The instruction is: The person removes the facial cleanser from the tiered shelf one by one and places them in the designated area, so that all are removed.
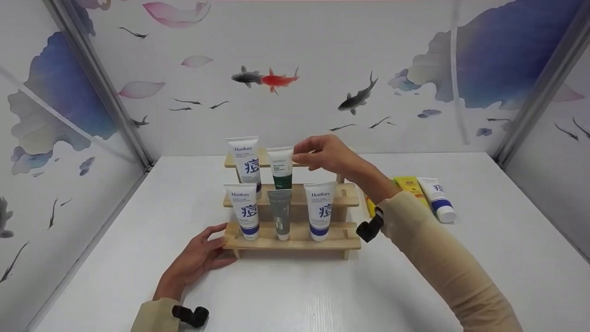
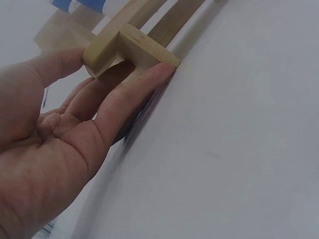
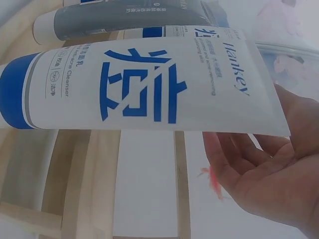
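Observation:
My left hand (image 1: pixel 196 258) grips the left end of the lowest shelf of a three-tier wooden display rack (image 1: pixel 295 244); the left wrist view shows thumb and fingers around its corner. At the top right edge of a white-and-green tube (image 1: pixel 282 166) on the middle tier, my right hand (image 1: pixel 325 154) pinches with thumb and fingertips. Left of it stands a white-and-blue tube (image 1: pixel 246 159). Along the lowest tier are a white-and-blue cleanser tube (image 1: pixel 244 207), a grey-green tube (image 1: pixel 279 214) and another white-and-blue tube (image 1: pixel 320 207). That last tube (image 3: pixel 149 89) hides some right fingertips in the right wrist view.
Right of the rack, partly behind my right forearm, yellow tubes (image 1: pixel 411 189) and a white-and-blue tube (image 1: pixel 436 198) lie on the white table (image 1: pixel 295 295). Printed panels (image 1: pixel 313 46) with fish and petals enclose the table at the back and sides.

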Demonstrator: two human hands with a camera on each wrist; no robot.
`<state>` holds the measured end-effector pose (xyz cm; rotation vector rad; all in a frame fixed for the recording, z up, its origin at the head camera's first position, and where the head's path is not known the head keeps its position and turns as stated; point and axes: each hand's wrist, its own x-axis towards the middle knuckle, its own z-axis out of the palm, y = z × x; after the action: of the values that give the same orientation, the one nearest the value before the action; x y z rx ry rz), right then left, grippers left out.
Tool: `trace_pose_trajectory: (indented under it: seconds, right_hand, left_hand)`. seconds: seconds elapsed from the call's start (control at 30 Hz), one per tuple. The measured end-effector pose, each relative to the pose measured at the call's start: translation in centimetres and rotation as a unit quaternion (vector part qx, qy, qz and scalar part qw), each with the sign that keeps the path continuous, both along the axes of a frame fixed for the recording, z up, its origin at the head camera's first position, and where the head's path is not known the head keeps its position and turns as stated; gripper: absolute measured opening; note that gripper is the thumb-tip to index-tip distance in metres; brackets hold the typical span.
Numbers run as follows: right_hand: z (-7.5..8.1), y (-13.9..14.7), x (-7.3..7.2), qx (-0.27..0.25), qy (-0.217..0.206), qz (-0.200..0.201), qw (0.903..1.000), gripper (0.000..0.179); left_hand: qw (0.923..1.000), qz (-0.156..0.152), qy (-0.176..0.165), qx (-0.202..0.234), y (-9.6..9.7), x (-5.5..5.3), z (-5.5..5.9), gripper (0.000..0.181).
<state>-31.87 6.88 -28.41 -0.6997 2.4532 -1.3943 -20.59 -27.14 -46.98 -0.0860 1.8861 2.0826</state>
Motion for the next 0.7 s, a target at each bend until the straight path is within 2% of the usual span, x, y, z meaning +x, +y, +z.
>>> trace_pose_trajectory:
  seconds: [0.2, 0.7]
  right_hand:
    - [0.3, -0.7, 0.0, 0.010, -0.005, -0.015, 0.9998, 0.035]
    - [-0.1, -1.7, -0.2, 0.036, 0.015, -0.010, 0.9992, 0.023]
  left_hand:
    - [1.0000, 0.000, 0.002, -0.001, 0.0, -0.1, 0.1, 0.069]
    - [0.9997, 0.017, -0.011, -0.012, 0.1, -0.2, 0.1, 0.064]
